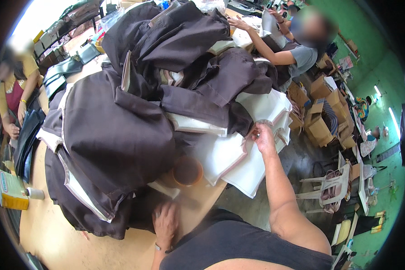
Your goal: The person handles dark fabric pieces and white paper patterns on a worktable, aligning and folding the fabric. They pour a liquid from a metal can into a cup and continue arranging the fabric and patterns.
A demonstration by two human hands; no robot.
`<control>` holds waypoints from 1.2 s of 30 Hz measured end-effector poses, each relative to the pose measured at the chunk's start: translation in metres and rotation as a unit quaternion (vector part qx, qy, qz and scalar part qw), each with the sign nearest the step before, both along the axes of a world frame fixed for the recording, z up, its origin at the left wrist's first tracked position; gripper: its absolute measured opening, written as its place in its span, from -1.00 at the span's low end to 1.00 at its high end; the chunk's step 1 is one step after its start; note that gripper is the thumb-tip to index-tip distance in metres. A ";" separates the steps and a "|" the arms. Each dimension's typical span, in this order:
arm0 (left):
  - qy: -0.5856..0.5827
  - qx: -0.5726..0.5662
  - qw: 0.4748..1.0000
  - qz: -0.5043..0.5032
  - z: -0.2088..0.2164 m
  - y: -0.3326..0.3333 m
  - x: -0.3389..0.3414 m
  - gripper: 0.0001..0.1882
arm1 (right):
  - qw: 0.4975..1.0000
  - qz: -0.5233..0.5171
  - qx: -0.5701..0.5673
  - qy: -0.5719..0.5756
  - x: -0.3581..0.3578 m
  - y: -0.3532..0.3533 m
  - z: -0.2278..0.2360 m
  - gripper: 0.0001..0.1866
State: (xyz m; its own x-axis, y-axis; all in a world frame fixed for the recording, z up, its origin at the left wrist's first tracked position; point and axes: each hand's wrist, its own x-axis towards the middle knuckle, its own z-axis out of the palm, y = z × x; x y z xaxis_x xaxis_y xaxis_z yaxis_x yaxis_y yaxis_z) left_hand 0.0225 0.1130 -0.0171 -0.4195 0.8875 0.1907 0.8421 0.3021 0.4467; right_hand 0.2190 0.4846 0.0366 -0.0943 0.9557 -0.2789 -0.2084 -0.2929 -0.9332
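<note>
A large heap of dark brown fabric pieces (117,121), some with white backing, covers much of the table. At its right side, several white padded panels (254,173) hang over the table edge. My right hand (263,138), arm stretched out, pinches the edge of one of these white panels. Lower down, my left hand (166,220) rests back-up against the near edge of the dark fabric, fingers slightly bent and apart. Just beyond it stands a round orange-brown container (187,171) with a dark inside. The heap hides part of the white panels.
The tan tabletop (76,238) curves around me. A yellow can (11,189) and a white spool-like object (35,193) stand at left. One person (20,90) works at far left, another (297,54) at far right. Cardboard boxes (321,121) and a white chair (326,186) are right.
</note>
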 end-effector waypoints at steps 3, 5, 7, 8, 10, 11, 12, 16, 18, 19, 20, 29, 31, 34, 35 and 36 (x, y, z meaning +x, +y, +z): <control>-0.011 0.005 1.000 0.007 -0.002 -0.002 0.000 -0.69 | 0.997 0.002 0.066 -0.049 -0.004 0.007 -0.009 -0.94; 0.007 -0.002 1.000 0.003 -0.010 -0.006 -0.002 -0.71 | 0.994 -0.001 0.099 -0.040 -0.009 0.009 -0.014 -0.95; -0.003 -0.021 1.000 0.001 0.000 -0.003 -0.002 -0.70 | 0.993 0.001 0.116 -0.018 0.001 0.011 -0.023 -0.93; -0.004 -0.020 1.000 -0.004 0.003 -0.003 0.000 -0.70 | 0.991 0.004 0.134 -0.001 0.010 0.013 -0.026 -0.90; 0.000 0.007 1.000 -0.006 -0.001 0.002 -0.002 -0.70 | 0.993 -0.044 0.080 0.076 0.003 0.010 -0.016 -0.93; -0.002 -0.004 1.000 0.004 0.001 -0.002 -0.001 -0.70 | 0.991 -0.058 0.050 0.107 -0.004 0.005 -0.016 -0.90; -0.009 0.001 1.000 0.005 0.002 -0.001 -0.001 -0.70 | 0.991 -0.048 0.039 0.115 -0.004 0.009 -0.019 -0.90; -0.012 -0.004 1.000 0.004 0.005 0.000 -0.002 -0.69 | 0.993 -0.037 0.029 0.107 -0.010 0.015 -0.018 -0.89; -0.006 -0.010 1.000 0.000 0.001 0.001 -0.001 -0.68 | 0.994 -0.033 0.042 0.091 -0.010 0.019 -0.021 -0.88; -0.004 -0.011 1.000 0.001 -0.001 -0.001 -0.002 -0.68 | 0.995 -0.035 0.046 0.080 -0.014 0.017 -0.016 -0.88; -0.001 -0.012 1.000 0.002 -0.002 0.000 -0.001 -0.67 | 0.996 -0.037 0.050 0.068 -0.018 0.014 -0.011 -0.87; -0.010 -0.015 1.000 -0.004 0.002 0.003 -0.001 -0.67 | 0.963 -0.034 0.231 -0.132 -0.035 0.001 -0.003 -0.83; -0.007 -0.020 1.000 -0.002 0.000 0.002 -0.001 -0.67 | 0.922 -0.038 0.311 -0.227 -0.040 0.002 -0.001 -0.82; -0.004 -0.019 1.000 0.005 -0.002 0.000 0.001 -0.67 | 0.905 -0.032 0.360 -0.223 -0.046 -0.007 0.018 -0.82; -0.005 -0.020 1.000 0.007 -0.003 0.000 0.001 -0.66 | 0.898 -0.035 0.373 -0.229 -0.049 -0.007 0.023 -0.80; -0.003 -0.020 1.000 0.007 -0.003 0.000 0.001 -0.66 | 0.892 -0.040 0.385 -0.234 -0.051 -0.009 0.028 -0.79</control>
